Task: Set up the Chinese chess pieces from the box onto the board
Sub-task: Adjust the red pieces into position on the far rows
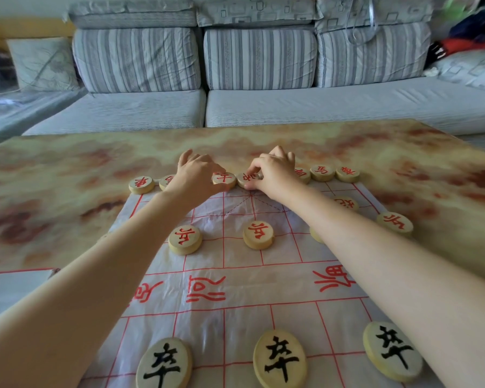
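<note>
Board [235,259], marbled tbl [53,169], striped sofa [263,107]

Marbled tan-and-rust table [67,191] in front; grey striped sofa [263,107] just behind it, three upright back cushions [259,58]; pale patterned pillow [42,63] far left; blurred heap of coloured fabric [471,26] top right.

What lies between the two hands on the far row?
In the head view, two red pieces side by side: the left piece against the left hand, the right piece pinched by the right hand.
</note>
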The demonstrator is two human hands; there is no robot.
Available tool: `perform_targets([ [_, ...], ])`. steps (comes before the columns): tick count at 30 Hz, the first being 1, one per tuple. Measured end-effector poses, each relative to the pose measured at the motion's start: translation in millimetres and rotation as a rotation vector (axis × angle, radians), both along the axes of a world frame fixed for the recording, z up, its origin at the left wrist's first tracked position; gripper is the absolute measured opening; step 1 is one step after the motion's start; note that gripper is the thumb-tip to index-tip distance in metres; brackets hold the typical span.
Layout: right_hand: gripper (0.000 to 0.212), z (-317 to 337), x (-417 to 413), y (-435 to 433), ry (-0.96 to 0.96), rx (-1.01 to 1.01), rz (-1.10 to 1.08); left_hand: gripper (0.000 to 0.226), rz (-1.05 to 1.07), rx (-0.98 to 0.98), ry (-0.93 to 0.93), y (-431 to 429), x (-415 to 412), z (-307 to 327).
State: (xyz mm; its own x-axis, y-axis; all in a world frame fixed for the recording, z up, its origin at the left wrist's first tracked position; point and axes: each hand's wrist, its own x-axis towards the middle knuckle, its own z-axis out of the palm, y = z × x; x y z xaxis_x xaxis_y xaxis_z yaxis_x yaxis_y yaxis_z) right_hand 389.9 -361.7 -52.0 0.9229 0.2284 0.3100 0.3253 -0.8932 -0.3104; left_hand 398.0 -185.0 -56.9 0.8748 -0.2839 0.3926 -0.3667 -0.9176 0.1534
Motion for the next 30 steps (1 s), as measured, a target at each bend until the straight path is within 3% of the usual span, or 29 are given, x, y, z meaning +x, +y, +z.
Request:
perform_targets([
  [23,0.032,-5.8,1.5,2.3,-0.072,-0.021,-0.007,0.039,0.022,0.027,0.006,-1.8,0.1,-3.8],
  [30,0.053,1.2,-1.9,-8.5,-0.03,-0.082,-0.005,0.046,0.037,0.03,0.013,-1.1,-1.0,-1.3],
])
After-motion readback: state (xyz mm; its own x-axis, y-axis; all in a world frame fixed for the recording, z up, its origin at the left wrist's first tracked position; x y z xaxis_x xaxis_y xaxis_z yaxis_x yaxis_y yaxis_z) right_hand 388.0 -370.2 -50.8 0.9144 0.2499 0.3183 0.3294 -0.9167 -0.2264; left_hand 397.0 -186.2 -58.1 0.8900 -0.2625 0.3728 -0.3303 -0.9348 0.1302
